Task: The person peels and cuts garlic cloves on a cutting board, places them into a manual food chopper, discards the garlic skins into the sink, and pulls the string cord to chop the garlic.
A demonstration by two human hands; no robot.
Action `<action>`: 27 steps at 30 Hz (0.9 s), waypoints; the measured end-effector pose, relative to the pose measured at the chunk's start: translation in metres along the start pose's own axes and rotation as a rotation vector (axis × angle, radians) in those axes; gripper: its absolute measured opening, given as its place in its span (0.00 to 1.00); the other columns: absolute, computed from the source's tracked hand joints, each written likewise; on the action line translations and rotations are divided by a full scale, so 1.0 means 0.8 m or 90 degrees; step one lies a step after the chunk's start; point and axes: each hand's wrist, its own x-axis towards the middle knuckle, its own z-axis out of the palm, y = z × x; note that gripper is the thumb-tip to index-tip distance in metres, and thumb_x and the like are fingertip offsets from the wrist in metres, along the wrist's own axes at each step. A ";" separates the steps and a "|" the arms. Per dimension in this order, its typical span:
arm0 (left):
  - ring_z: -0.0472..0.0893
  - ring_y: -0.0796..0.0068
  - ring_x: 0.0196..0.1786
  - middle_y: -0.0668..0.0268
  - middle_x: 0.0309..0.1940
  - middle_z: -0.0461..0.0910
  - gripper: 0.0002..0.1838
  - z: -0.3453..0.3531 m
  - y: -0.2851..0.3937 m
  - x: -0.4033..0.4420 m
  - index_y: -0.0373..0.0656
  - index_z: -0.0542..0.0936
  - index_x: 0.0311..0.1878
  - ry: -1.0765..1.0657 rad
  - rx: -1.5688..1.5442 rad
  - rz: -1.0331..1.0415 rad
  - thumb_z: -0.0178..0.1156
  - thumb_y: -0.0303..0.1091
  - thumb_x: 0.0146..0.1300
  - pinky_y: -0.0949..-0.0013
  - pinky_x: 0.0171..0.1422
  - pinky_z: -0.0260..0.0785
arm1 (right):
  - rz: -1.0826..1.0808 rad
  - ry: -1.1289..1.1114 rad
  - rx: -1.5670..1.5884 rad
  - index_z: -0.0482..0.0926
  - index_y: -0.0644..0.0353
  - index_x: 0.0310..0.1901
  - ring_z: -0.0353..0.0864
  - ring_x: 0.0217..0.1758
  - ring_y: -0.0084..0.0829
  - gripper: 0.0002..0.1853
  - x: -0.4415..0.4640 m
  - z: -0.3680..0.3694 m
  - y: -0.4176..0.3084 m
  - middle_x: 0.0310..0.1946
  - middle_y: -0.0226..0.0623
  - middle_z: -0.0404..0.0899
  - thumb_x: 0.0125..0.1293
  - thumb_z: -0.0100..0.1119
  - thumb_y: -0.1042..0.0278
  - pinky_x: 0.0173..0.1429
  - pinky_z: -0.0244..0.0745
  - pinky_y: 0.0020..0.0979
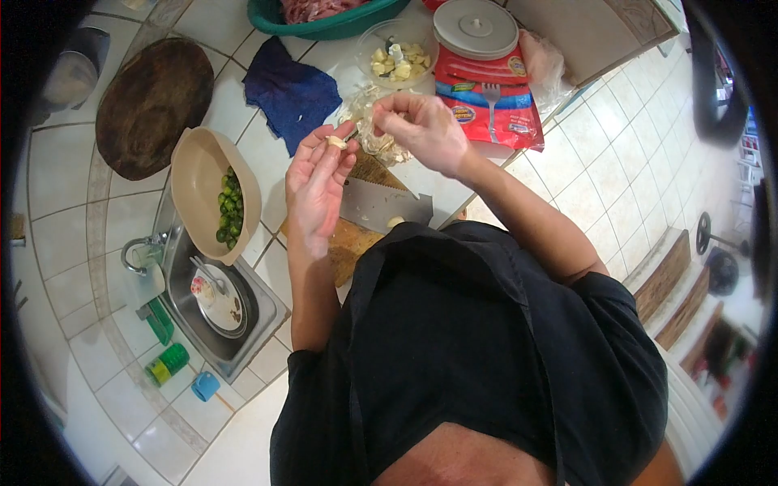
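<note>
A pale garlic clove [336, 142] sits pinched at the fingertips of my left hand [314, 190], its palm turned up. My right hand [425, 134] hovers just to the right, fingers curled into a pinch; what they hold, if anything, is hidden. Papery garlic skins [381, 146] lie on the counter beneath and between both hands. Nearer my body, a wide knife blade [377, 205] rests across a wooden cutting board [350, 236], with a small pale piece [395, 221] by it. A clear bowl [363, 50] holding peeled cloves [415, 61] stands beyond my right hand.
Left are a beige dish [185, 174] of green chopped pieces, a dark wooden board [154, 109] and a sink [271, 312] with dishes. A blue cloth [288, 89] lies behind my left hand. A red package [519, 121], white lid [476, 26] and green basin [324, 31] are farther back.
</note>
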 end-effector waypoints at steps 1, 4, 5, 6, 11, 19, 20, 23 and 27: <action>0.80 0.72 0.54 0.51 0.61 0.74 0.15 0.001 0.001 -0.001 0.39 0.70 0.60 0.000 0.000 0.000 0.52 0.25 0.72 0.72 0.59 0.73 | -0.066 0.037 -0.070 0.83 0.64 0.43 0.77 0.28 0.19 0.15 0.005 -0.003 0.004 0.30 0.32 0.84 0.68 0.56 0.60 0.35 0.73 0.25; 0.79 0.73 0.54 0.53 0.61 0.74 0.14 0.006 0.005 -0.005 0.37 0.71 0.60 -0.012 -0.007 -0.009 0.51 0.25 0.73 0.73 0.59 0.73 | -0.246 0.123 -0.187 0.82 0.64 0.45 0.82 0.30 0.33 0.11 0.027 -0.004 0.036 0.33 0.40 0.85 0.68 0.57 0.66 0.37 0.76 0.31; 0.79 0.74 0.55 0.53 0.62 0.74 0.14 0.008 0.006 -0.005 0.37 0.71 0.60 -0.012 0.006 -0.011 0.51 0.25 0.73 0.73 0.60 0.72 | -0.321 0.130 -0.276 0.83 0.62 0.45 0.83 0.32 0.37 0.10 0.029 -0.006 0.039 0.34 0.41 0.84 0.67 0.58 0.68 0.38 0.76 0.33; 0.79 0.74 0.55 0.54 0.62 0.74 0.15 0.009 0.007 -0.006 0.38 0.71 0.60 -0.011 0.019 -0.013 0.51 0.25 0.73 0.74 0.60 0.72 | -0.395 0.136 -0.366 0.83 0.60 0.44 0.84 0.35 0.40 0.09 0.031 -0.007 0.041 0.35 0.41 0.84 0.65 0.59 0.70 0.39 0.77 0.35; 0.79 0.74 0.55 0.55 0.62 0.74 0.15 0.009 0.001 -0.002 0.38 0.71 0.61 -0.011 0.021 0.017 0.51 0.24 0.72 0.73 0.61 0.71 | -0.351 0.092 -0.334 0.83 0.58 0.41 0.83 0.39 0.44 0.07 0.040 -0.005 0.053 0.37 0.42 0.82 0.62 0.62 0.71 0.42 0.78 0.38; 0.77 0.71 0.59 0.54 0.60 0.76 0.17 0.009 -0.007 0.004 0.37 0.71 0.61 0.054 0.104 0.067 0.53 0.22 0.71 0.70 0.63 0.70 | -0.435 0.021 -0.261 0.83 0.60 0.39 0.83 0.39 0.43 0.05 0.020 0.008 0.010 0.38 0.42 0.82 0.61 0.62 0.72 0.42 0.79 0.36; 0.77 0.71 0.59 0.54 0.59 0.77 0.16 0.008 -0.009 0.005 0.36 0.71 0.61 0.051 0.118 0.066 0.54 0.22 0.71 0.70 0.64 0.69 | -0.413 -0.003 -0.254 0.84 0.61 0.39 0.83 0.39 0.42 0.06 0.018 0.013 0.009 0.37 0.42 0.82 0.61 0.63 0.72 0.43 0.79 0.36; 0.77 0.72 0.59 0.55 0.57 0.78 0.15 0.004 -0.016 0.008 0.35 0.72 0.59 0.054 0.163 0.086 0.55 0.23 0.70 0.70 0.65 0.69 | -0.412 -0.017 -0.258 0.84 0.62 0.39 0.83 0.39 0.41 0.07 0.019 0.015 0.012 0.36 0.42 0.82 0.60 0.65 0.71 0.43 0.79 0.35; 0.78 0.75 0.57 0.57 0.55 0.80 0.13 0.011 -0.015 0.005 0.33 0.74 0.56 0.083 0.218 0.116 0.56 0.23 0.70 0.73 0.64 0.69 | -0.438 -0.014 -0.275 0.84 0.63 0.39 0.83 0.39 0.42 0.07 0.019 0.015 0.010 0.35 0.42 0.82 0.60 0.65 0.71 0.43 0.79 0.35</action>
